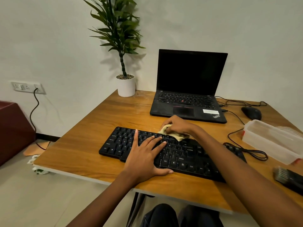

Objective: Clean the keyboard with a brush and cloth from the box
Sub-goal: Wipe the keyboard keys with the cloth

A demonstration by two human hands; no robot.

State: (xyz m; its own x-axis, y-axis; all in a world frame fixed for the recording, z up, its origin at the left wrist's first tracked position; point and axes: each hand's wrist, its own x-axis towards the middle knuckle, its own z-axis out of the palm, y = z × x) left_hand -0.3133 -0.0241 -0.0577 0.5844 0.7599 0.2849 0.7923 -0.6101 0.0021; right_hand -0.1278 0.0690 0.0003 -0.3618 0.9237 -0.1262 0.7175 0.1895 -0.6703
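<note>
A black keyboard (pixel 118 143) lies slanted across the middle of the wooden table (pixel 82 154). My left hand (pixel 146 154) rests flat on its keys with the fingers spread, holding nothing. At the keyboard's far edge my right hand (pixel 178 124) is closed on a crumpled yellowish cloth (pixel 177 136), which presses on the top key rows. A dark brush (pixel 288 177) lies on the table at the right edge, apart from both hands. The clear plastic box (pixel 270 140) stands to the right of the keyboard.
An open black laptop (pixel 188 89) stands behind the keyboard. A black mouse (pixel 251 113) and looped cables (pixel 246 149) lie to the right. A white-potted plant (pixel 126 86) sits at the far table corner. My knees show under the near edge.
</note>
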